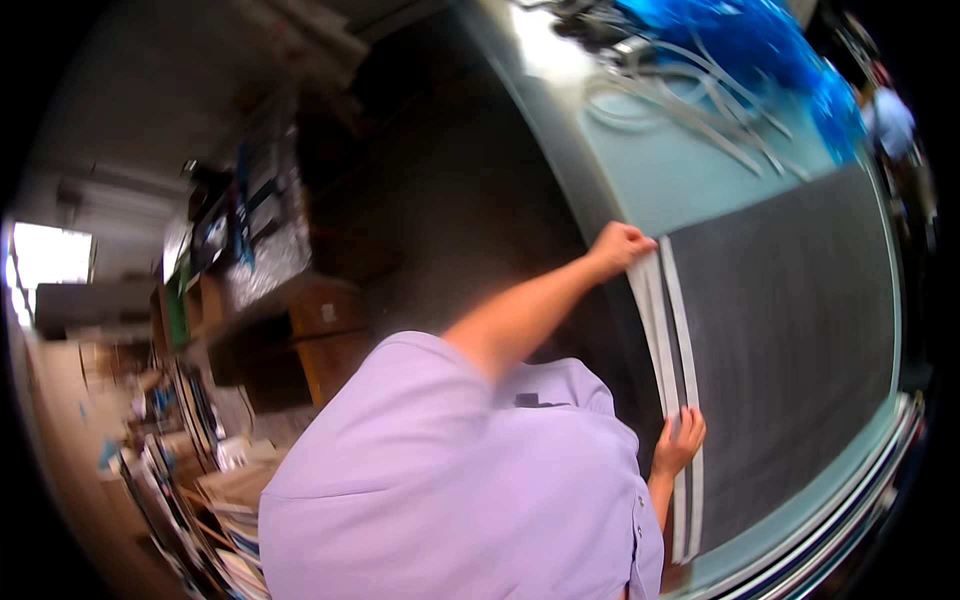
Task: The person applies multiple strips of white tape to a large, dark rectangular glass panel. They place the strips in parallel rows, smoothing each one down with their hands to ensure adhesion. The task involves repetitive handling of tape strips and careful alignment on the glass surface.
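Observation:
A large dark grey sheet [795,360] lies on the table to my right. One pale strip [682,335] runs along its near long edge. Beside that, a second pale strip [655,325] stretches between my hands. My left hand [622,248], arm reaching out, pinches the far end of this second strip at the sheet's corner. Lower along the strips, my right hand [682,442] rests on them with its fingers apart. The strips pass beneath the right hand and continue toward the table's near end.
Loops of loose pale strip [690,100] lie on the pale green tabletop [665,185] beyond the sheet, near crumpled blue plastic film [755,40]. Stacked panels [850,530] line the table's lower right side. Cardboard boxes [330,310] stand at left. Another person [888,122] is at the far right.

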